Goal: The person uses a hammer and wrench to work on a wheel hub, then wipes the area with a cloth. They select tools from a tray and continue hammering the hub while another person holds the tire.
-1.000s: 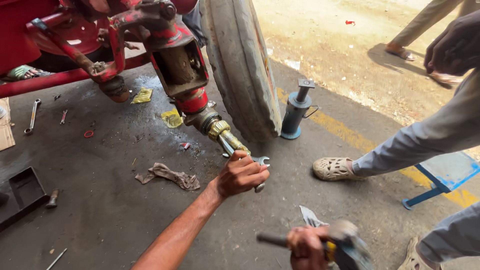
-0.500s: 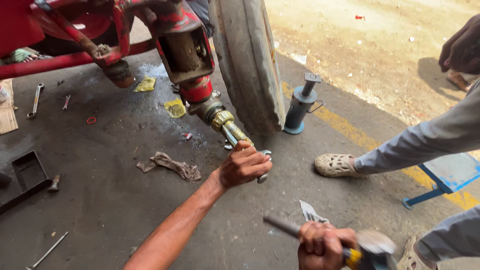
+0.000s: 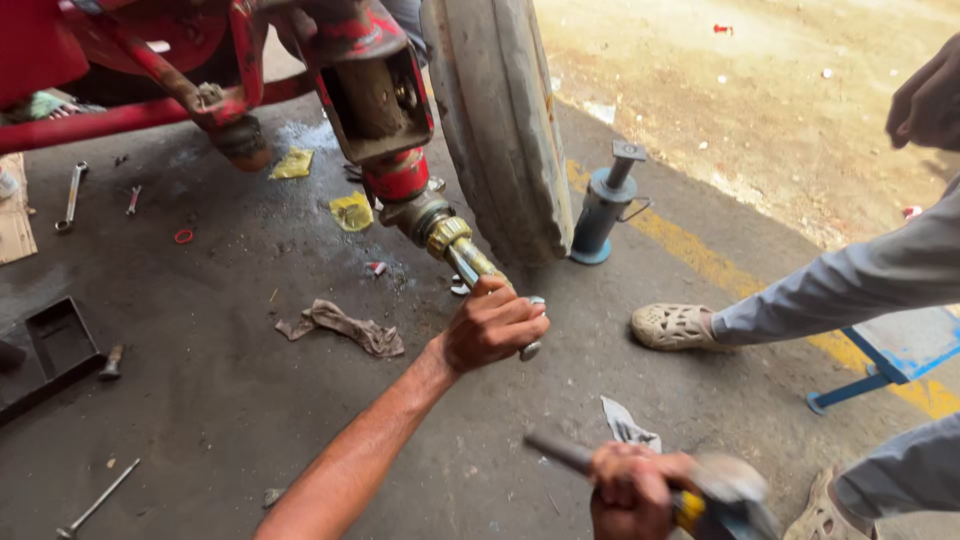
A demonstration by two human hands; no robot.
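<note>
My left hand (image 3: pixel 492 326) is closed around a silver wrench (image 3: pixel 532 345) at the tip of a brass-coloured shaft (image 3: pixel 462 255) that sticks out below the red steering housing (image 3: pixel 375 85) of a red vehicle. Lower in the view, my right hand (image 3: pixel 628 490) grips the handle of a hammer (image 3: pixel 720 497), whose heavy head points right, low over the concrete floor. The two hands are apart. A worn tyre (image 3: pixel 500 120) stands just behind the shaft.
A blue bottle jack (image 3: pixel 603 210) stands beside the tyre. A grey rag (image 3: pixel 342 326), yellow scraps (image 3: pixel 351 211), wrenches (image 3: pixel 70 197) and a black tray (image 3: pixel 45 352) lie on the floor. Another person's sandalled foot (image 3: pixel 674 325) and leg are at right, beside a blue stool (image 3: pixel 888 355).
My left hand has slid up the shaft with the wrench. My right hand with the hammer has shifted right and lower. The view has moved closer to the housing.
</note>
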